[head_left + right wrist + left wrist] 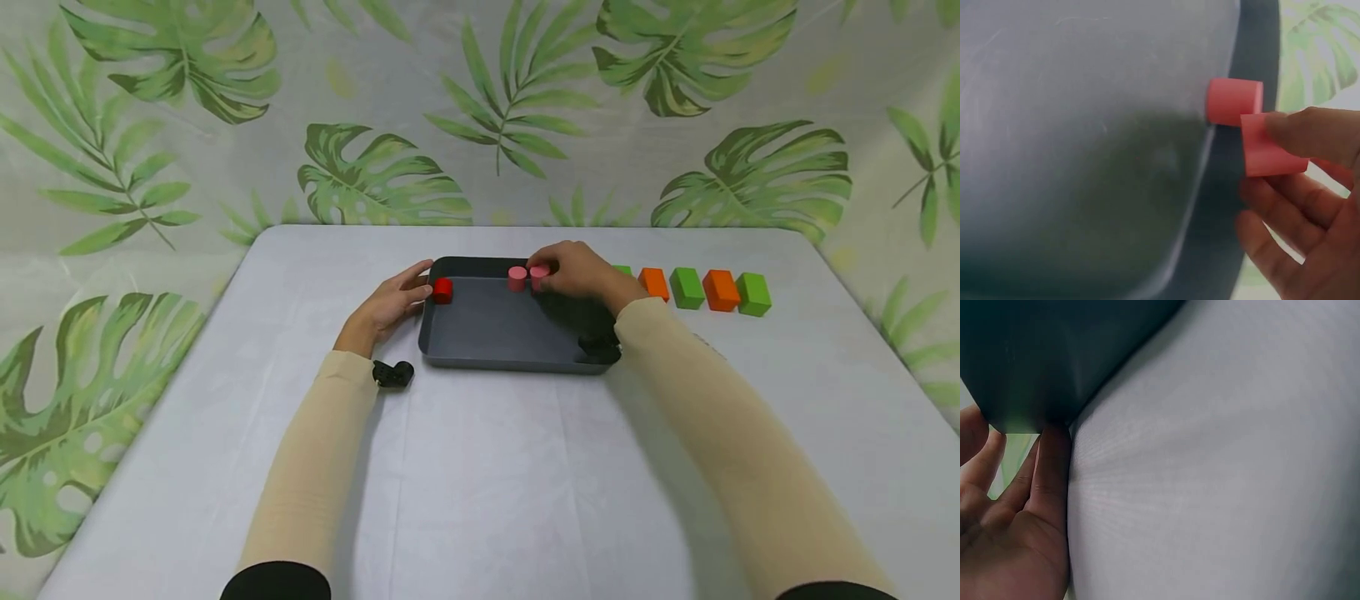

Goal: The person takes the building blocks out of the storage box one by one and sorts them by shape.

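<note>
A dark grey rectangular tray [487,333] lies on the table. At its left side, my left hand [390,304] touches the outer wall with its fingers fairly straight, the thumb at the rim. Just inside that edge is a red cylinder-like block [442,291]. Over the far part of the tray, my right hand [577,271] pinches a pink cylinder block [1269,147] between thumb and fingers. A second pink cylinder block [517,278] rests in the tray at the far wall, right beside the held one. In the left wrist view, the tray's dark side wall [1041,369] meets my fingertips.
To the right of the tray, green and orange blocks stand in a row, among them an orange block [722,291] and a green block [753,294]. White cloth [487,467] covers the table. Leaf-patterned fabric [375,175] hangs behind.
</note>
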Motion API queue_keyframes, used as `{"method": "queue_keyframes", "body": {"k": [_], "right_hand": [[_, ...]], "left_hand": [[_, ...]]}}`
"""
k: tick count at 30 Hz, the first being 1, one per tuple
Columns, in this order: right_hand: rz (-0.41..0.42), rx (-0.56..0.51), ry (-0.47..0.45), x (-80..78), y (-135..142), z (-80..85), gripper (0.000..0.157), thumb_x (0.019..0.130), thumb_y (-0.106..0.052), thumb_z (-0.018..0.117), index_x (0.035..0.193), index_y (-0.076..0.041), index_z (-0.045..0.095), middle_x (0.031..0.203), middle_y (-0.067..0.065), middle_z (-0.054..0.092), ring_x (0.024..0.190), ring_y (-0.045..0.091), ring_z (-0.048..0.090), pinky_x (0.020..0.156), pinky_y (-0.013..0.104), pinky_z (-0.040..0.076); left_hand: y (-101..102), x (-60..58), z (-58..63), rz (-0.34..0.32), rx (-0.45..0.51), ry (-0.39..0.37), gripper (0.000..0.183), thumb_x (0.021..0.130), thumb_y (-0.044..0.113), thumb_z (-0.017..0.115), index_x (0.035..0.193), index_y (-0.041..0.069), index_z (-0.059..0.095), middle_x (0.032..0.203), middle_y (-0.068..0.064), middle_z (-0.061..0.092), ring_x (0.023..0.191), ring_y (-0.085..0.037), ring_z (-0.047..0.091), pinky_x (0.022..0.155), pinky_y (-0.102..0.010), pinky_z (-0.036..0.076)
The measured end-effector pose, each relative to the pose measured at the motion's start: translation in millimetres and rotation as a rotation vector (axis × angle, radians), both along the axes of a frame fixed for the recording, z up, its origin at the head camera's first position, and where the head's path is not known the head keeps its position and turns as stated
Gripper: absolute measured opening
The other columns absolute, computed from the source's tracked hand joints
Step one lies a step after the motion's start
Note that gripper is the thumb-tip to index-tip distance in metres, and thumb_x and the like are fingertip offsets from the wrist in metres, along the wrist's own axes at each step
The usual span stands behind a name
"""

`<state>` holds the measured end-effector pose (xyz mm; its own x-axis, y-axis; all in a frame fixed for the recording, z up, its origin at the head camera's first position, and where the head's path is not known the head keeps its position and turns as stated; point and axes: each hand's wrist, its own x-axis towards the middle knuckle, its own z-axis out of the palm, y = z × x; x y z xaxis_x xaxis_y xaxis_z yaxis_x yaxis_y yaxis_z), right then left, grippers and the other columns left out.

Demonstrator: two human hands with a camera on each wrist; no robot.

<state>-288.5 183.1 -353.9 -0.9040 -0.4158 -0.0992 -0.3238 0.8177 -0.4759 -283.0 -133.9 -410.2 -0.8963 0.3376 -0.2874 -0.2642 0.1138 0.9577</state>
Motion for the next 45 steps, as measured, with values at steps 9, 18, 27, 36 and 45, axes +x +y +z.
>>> {"method": "queue_keyframes", "body": {"k": [9, 18, 27, 36, 45], "right_hand": [[0.038, -0.048, 0.088, 24.5, 30.7, 22.9, 0.038, 0.093, -0.012, 0.068, 0.13, -0.006, 0.064, 0.128, 0.015, 0.065, 0.112, 0.031, 0.059, 0.099, 0.048, 0.05], [-0.066, -0.069, 0.082, 55.0, 78.9, 43.5, 0.048, 0.094, -0.015, 0.066, 0.14, -0.007, 0.053, 0.127, 0.018, 0.063, 0.118, 0.037, 0.062, 0.099, 0.054, 0.052], [-0.227, -0.055, 0.076, 77.5, 139.9, 37.6, 0.045, 0.095, -0.031, 0.066, 0.133, -0.008, 0.056, 0.127, 0.02, 0.062, 0.114, 0.041, 0.062, 0.079, 0.032, 0.056], [-0.291, -0.039, 0.072, 96.3, 180.7, 15.2, 0.046, 0.097, -0.032, 0.064, 0.133, -0.005, 0.056, 0.127, 0.021, 0.062, 0.113, 0.039, 0.059, 0.074, 0.014, 0.044], [-0.298, -0.026, 0.085, 102.0, 191.4, -8.6, 0.044, 0.095, -0.03, 0.067, 0.129, -0.003, 0.06, 0.119, 0.022, 0.063, 0.107, 0.038, 0.057, 0.071, 0.024, 0.047]], "left_hand": [[1.1, 1.1, -1.4, -0.007, -0.009, 0.009, 0.062, 0.103, 0.013, 0.051, 0.158, 0.028, 0.027, 0.165, -0.009, 0.025, 0.151, -0.026, 0.03, 0.126, -0.042, 0.025], [0.4, -0.5, -2.4, -0.002, -0.002, 0.013, 0.062, 0.103, 0.012, 0.051, 0.158, 0.028, 0.027, 0.165, -0.009, 0.025, 0.151, -0.025, 0.03, 0.126, -0.043, 0.025], [1.6, 0.8, -0.4, 0.006, -0.003, 0.002, 0.062, 0.103, 0.012, 0.051, 0.158, 0.028, 0.028, 0.165, -0.009, 0.027, 0.15, -0.025, 0.031, 0.126, -0.042, 0.026], [5.3, -1.8, 1.2, 0.038, -0.04, 0.035, 0.061, 0.102, 0.008, 0.053, 0.157, 0.025, 0.032, 0.161, -0.012, 0.034, 0.145, -0.027, 0.04, 0.122, -0.043, 0.033], [3.8, -2.0, 1.9, 0.042, -0.027, 0.005, 0.061, 0.102, 0.008, 0.052, 0.157, 0.026, 0.032, 0.162, -0.011, 0.033, 0.145, -0.028, 0.04, 0.122, -0.043, 0.032]]}}
